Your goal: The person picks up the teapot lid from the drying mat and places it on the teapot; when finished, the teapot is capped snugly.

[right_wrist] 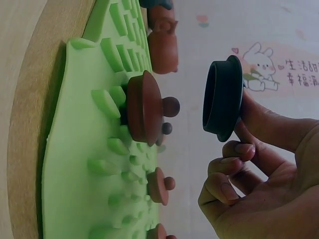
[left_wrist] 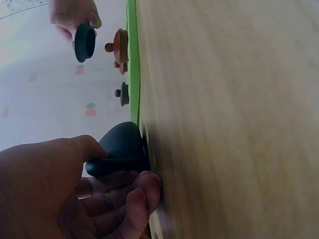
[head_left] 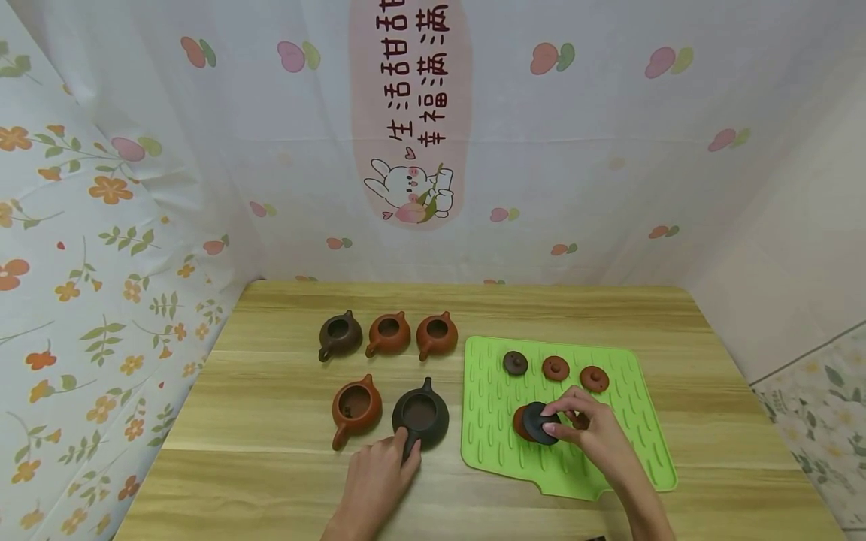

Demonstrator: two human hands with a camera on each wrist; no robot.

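A black teapot lid is pinched between thumb and fingers of my right hand. It hangs above the green mat, apart from a reddish-brown lid lying below it. My left hand grips the handle of the black teapot, which stands lidless on the table. Beside that teapot is an orange-brown teapot, open at the top, with something small and dark inside. In the left wrist view, the thumb lies on the black teapot's handle with curled fingers beneath.
Behind stand a dark brown teapot and two reddish teapots, all lidless. The ribbed green mat bears a dark lid and two reddish lids in a row. A patterned curtain hangs behind the wooden table.
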